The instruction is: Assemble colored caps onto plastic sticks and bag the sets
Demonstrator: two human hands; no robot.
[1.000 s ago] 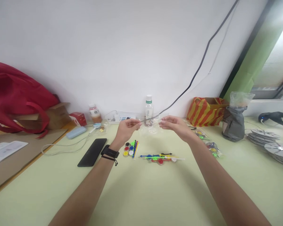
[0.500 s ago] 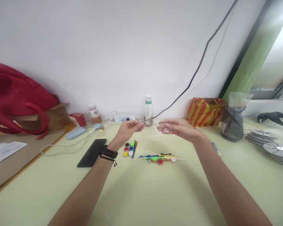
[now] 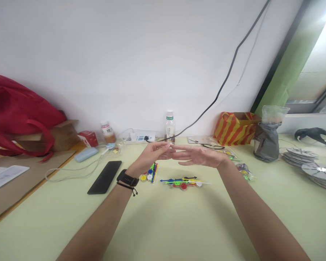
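My left hand [image 3: 154, 155], with a black watch [image 3: 127, 178] on its wrist, has thumb and fingers drawn together. A small glint shows at its fingertips, but what they hold, if anything, cannot be made out. Facing it, my right hand [image 3: 199, 156] is stretched out nearly flat, its fingertips meeting or overlapping the left fingers. Beneath the hands lies a row of colourful plastic arrow spinners [image 3: 183, 183] on clear round bases. Partly behind the left hand are loose coloured discs [image 3: 143, 177] and a bundle of coloured arrows [image 3: 155, 173].
A black phone [image 3: 104, 177] lies left of my wrist. A clear bottle [image 3: 170, 127] stands by the wall behind my hands. Glasses [image 3: 213, 146], bagged coloured parts [image 3: 244, 171], a striped bag [image 3: 235, 128] and stacked grey discs [image 3: 319, 174] are to the right.
My right hand has moved left and the two hands now meet. Clear film seen around the fingers before no longer shows; the glasses and bagged parts behind have come into view.
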